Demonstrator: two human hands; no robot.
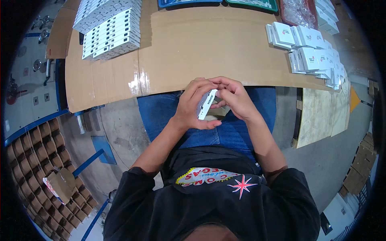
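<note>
A small white box (207,105) with dark printing on its narrow side is held tilted above my lap, just off the table's near edge. My left hand (192,105) wraps round it, palm along its left side and thumb stretched below it. At the box's upper right end, my right hand (236,96) has its fingers curled, the thumb and fingertips touching that end. Whether the end flap is raised cannot be made out behind the fingers.
Cardboard covers the table (209,48). Stacked white boxes (114,34) stand at the far left, and piles of small white boxes (311,58) at the right. Along the far edge are a blue tray (189,5), a green tray (257,5) and a reddish tray (298,14) of clear plastic pieces. A cardboard divider grid (40,160) lies lower left.
</note>
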